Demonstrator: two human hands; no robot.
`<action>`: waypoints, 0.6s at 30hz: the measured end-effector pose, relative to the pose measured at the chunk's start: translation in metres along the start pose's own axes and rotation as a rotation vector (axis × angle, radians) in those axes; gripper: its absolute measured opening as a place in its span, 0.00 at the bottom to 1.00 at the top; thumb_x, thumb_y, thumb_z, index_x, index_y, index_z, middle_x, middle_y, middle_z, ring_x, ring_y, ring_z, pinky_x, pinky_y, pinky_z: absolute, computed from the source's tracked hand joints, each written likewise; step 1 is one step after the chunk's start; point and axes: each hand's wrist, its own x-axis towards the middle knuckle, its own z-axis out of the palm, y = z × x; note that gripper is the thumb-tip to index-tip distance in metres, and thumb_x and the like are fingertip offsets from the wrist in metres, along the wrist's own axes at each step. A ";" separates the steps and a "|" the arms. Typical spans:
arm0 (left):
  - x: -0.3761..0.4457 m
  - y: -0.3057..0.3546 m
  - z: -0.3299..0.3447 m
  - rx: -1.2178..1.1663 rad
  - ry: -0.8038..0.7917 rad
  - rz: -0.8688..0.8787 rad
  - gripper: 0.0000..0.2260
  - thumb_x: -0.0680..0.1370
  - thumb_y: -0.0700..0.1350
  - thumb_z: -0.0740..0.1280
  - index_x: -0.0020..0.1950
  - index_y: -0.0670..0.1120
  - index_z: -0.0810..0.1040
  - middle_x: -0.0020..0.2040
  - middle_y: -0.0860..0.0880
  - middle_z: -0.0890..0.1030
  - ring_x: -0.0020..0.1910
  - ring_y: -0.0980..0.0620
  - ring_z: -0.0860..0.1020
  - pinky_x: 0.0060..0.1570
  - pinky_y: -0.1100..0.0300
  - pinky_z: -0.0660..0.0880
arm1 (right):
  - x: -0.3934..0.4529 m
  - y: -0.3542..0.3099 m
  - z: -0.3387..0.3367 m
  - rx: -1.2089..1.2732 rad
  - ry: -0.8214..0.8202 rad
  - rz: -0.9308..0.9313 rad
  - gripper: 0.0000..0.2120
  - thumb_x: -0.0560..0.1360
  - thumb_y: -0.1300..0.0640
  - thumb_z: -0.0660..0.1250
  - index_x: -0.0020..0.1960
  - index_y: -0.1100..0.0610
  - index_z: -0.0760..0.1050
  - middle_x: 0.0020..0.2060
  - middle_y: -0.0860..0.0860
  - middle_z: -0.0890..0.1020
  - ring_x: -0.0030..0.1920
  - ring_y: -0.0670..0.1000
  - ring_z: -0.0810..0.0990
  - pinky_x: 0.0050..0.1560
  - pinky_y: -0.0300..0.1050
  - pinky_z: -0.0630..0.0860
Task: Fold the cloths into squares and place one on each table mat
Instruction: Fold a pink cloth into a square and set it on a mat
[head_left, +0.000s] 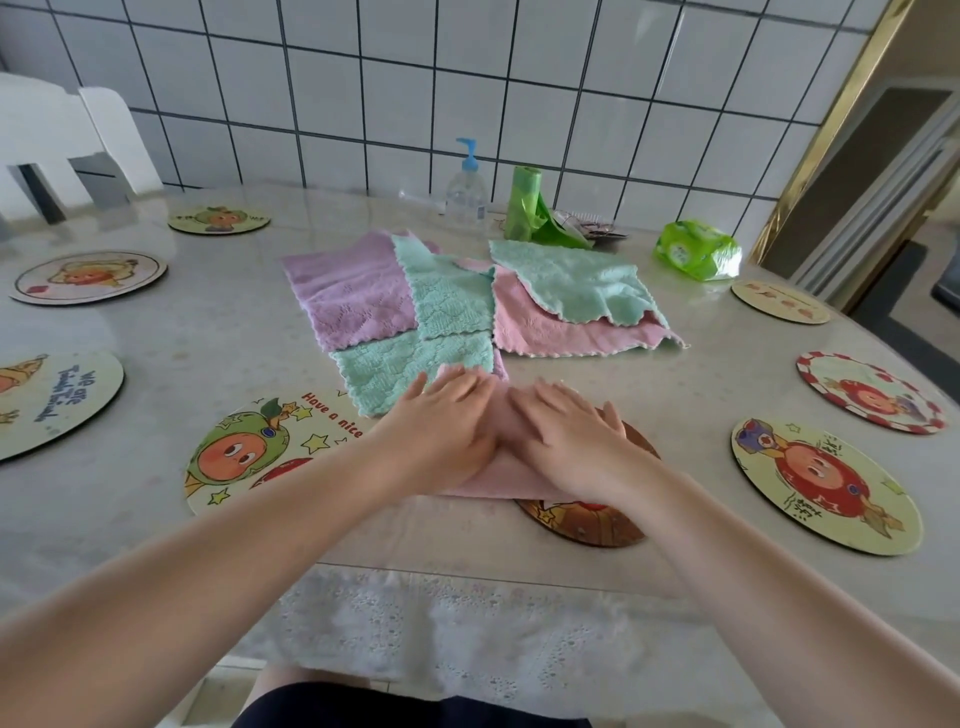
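On the left side of the desk (171, 358) sit round mats, and the apple mat (244, 457) nearest the hands is bare. Both hands lie flat with fingers spread, not gripping: the left hand (441, 421) and right hand (566, 431) press a pink cloth (498, 480) that is partly over a brown mat (587, 525). I think this is the folding step; next comes another fold into a square. Farther back lies a pile of cloths (447, 296), unfolded. Two red mats (826, 486) wait at right.
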 end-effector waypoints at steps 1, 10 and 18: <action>0.001 -0.002 0.005 0.018 -0.066 -0.024 0.29 0.79 0.57 0.48 0.76 0.46 0.45 0.77 0.49 0.47 0.76 0.52 0.44 0.73 0.49 0.41 | 0.000 0.001 0.004 -0.033 -0.052 0.014 0.28 0.78 0.39 0.46 0.75 0.43 0.44 0.76 0.46 0.43 0.75 0.48 0.41 0.72 0.64 0.40; 0.004 -0.016 0.012 -0.020 -0.143 -0.050 0.34 0.76 0.65 0.46 0.76 0.50 0.41 0.77 0.52 0.42 0.75 0.54 0.40 0.72 0.50 0.38 | -0.007 0.016 0.007 -0.034 -0.077 0.050 0.32 0.75 0.32 0.43 0.75 0.43 0.42 0.76 0.44 0.42 0.76 0.48 0.43 0.73 0.62 0.43; -0.025 -0.044 -0.002 -0.342 0.244 -0.187 0.20 0.77 0.54 0.61 0.68 0.52 0.67 0.56 0.54 0.77 0.51 0.54 0.76 0.55 0.52 0.74 | -0.022 0.049 -0.012 0.428 0.158 0.178 0.28 0.77 0.48 0.62 0.73 0.50 0.57 0.47 0.41 0.77 0.39 0.49 0.79 0.36 0.42 0.74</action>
